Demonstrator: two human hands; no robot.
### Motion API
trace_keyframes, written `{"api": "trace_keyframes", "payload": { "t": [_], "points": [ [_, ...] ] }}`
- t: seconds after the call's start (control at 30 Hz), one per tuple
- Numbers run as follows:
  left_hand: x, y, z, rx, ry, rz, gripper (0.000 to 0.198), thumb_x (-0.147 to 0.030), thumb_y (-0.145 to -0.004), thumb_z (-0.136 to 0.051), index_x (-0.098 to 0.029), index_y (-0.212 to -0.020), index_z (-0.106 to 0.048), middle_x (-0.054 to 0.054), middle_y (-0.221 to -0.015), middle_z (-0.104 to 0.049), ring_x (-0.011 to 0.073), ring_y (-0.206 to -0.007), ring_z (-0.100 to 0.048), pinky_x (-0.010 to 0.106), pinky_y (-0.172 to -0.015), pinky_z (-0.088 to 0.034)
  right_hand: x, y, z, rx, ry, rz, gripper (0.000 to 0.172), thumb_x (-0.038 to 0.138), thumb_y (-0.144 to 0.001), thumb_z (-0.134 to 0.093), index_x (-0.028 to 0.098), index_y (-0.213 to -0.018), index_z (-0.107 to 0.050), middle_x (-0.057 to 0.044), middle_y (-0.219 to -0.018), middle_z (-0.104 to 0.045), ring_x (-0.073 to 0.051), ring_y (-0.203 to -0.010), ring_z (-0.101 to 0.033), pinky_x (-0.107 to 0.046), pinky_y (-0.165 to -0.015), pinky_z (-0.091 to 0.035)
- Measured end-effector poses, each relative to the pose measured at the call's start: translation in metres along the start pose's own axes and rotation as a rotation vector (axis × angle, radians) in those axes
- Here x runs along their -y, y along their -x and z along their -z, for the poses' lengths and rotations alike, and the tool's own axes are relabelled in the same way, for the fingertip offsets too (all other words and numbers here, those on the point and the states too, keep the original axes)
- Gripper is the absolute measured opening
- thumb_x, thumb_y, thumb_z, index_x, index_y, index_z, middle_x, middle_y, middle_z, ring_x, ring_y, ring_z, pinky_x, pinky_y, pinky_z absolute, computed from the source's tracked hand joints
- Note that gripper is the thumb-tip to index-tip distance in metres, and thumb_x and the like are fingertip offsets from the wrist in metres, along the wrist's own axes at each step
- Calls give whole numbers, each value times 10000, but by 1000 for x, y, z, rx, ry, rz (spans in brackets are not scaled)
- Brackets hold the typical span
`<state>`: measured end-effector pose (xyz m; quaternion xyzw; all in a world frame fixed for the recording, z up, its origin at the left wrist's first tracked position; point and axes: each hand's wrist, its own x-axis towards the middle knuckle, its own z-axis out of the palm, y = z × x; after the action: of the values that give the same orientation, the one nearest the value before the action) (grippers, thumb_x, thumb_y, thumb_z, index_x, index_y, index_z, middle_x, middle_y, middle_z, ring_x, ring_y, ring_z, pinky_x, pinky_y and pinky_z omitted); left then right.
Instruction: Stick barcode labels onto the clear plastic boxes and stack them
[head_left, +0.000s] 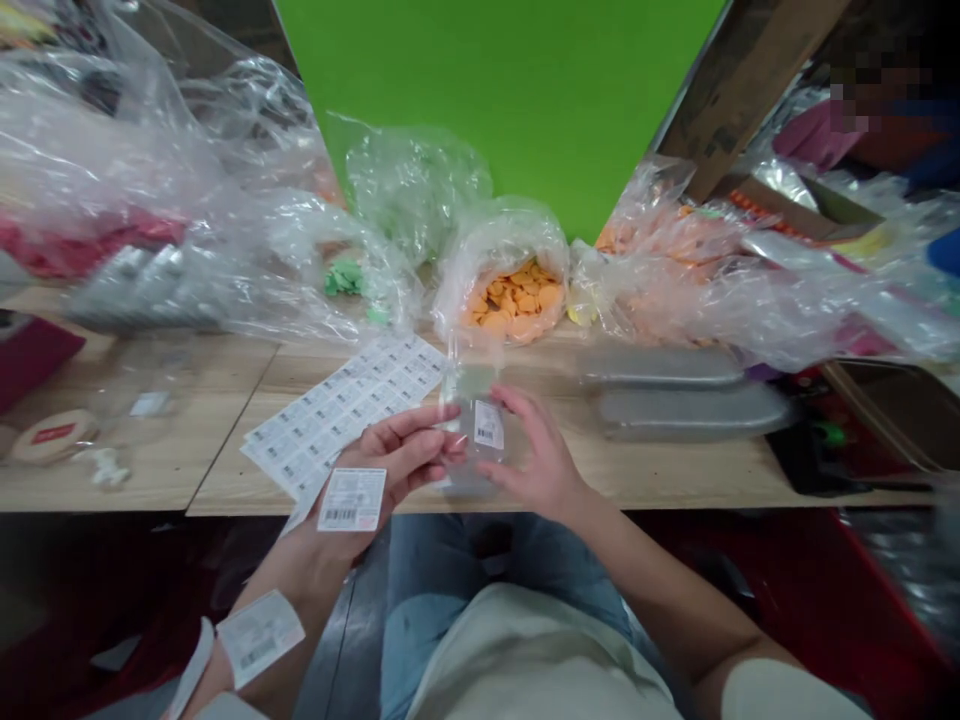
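A clear plastic bag is held upright just above the table's front edge. It carries a small white barcode label on its right side. My left hand pinches the left side of the bag, thumb and fingers together. My right hand grips the right side, thumb low and fingers near the top of the label. Barcode stickers cling to my left wrist, and more stickers hang on that forearm. A sheet of printed labels lies on the table beside my left hand.
Behind the bag stands an open plastic bag of orange pieces, with green pieces to its left. Stacked clear sleeves lie at right, near a dark tray. A green panel rises behind. Wrapped bundles line both sides.
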<state>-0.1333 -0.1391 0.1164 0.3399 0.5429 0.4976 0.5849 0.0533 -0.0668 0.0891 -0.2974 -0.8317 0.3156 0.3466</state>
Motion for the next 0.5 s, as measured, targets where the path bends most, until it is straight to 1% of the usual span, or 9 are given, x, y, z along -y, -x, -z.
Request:
{"api": "trace_keyframes", "payload": {
  "t": [0.1, 0.17, 0.2, 0.23, 0.3, 0.37, 0.4, 0.43, 0.5],
  "points": [
    [-4, -3, -11, 46, -26, -52, 385, -353, -689, -679, -169, -1025, -644, 44, -727, -696, 176, -680, -655, 319, -651, -547, 7, 2, 14, 64, 49, 17, 704, 425, -744, -646, 293, -1350, -311, -84, -1285, -437, -239, -1178, -433, -416, -992, -374],
    [-4, -7, -13, 117, -71, -70, 344, -382, -736, -626, -175, -1010, -650, 47, -730, -695, 184, -701, -657, 330, -673, -545, 9, 4, 26, 81, 83, 19, 683, 434, -752, -637, 284, -1344, -331, -86, -1295, -425, -237, -1193, -420, -399, -998, -375],
    [-4, -10, -11, 136, -116, -87, 325, -396, -771, -581, -178, -1002, -652, 50, -735, -695, 189, -713, -658, 335, -682, -543, 7, 5, 32, 67, 108, 13, 679, 437, -756, -632, 281, -1345, -333, -88, -1296, -426, -240, -1198, -417, -400, -1001, -375],
    [-3, -13, -9, 120, -184, -134, 312, -401, -795, -546, -183, -991, -653, 49, -731, -694, 190, -715, -658, 336, -686, -541, 3, 7, 38, 46, 145, -5, 674, 436, -762, -625, 279, -1347, -331, -91, -1298, -427, -245, -1202, -414, -409, -1004, -371],
    [-2, -21, 0, -15, -418, -318, 283, -391, -797, -543, -196, -972, -651, 40, -734, -691, 191, -715, -655, 336, -692, -536, -14, 14, 44, 7, 242, -72, 633, 414, -788, -595, 273, -1347, -334, -100, -1295, -437, -261, -1202, -416, -450, -1007, -361],
    [-1, -26, 11, -142, -716, -550, 250, -350, -757, -603, -221, -966, -652, 29, -787, -693, 195, -759, -651, 339, -729, -528, -40, 24, 42, 28, 327, -159, 554, 356, -819, -551, 249, -1330, -367, -117, -1276, -463, -274, -1194, -430, -490, -995, -366],
    [-1, -26, 15, -153, -852, -644, 246, -326, -751, -614, -236, -976, -652, 28, -855, -694, 199, -813, -647, 346, -769, -519, -53, 29, 38, 66, 353, -195, 509, 319, -826, -532, 231, -1309, -399, -128, -1263, -478, -281, -1189, -439, -505, -983, -375],
    [-1, -25, 19, -120, -975, -711, 241, -303, -757, -608, -256, -989, -654, 29, -947, -685, 204, -887, -635, 358, -817, -505, -64, 34, 34, 111, 366, -220, 465, 285, -826, -520, 214, -1279, -440, -140, -1257, -487, -290, -1192, -441, -519, -971, -384],
    [-2, -19, 22, -7, -1158, -791, 230, -266, -786, -574, -312, -994, -659, 11, -1119, -637, 219, -1049, -577, 407, -923, -451, -77, 35, 27, 172, 353, -247, 393, 251, -813, -517, 201, -1203, -518, -152, -1273, -476, -310, -1208, -430, -541, -953, -392]
  ]
}}
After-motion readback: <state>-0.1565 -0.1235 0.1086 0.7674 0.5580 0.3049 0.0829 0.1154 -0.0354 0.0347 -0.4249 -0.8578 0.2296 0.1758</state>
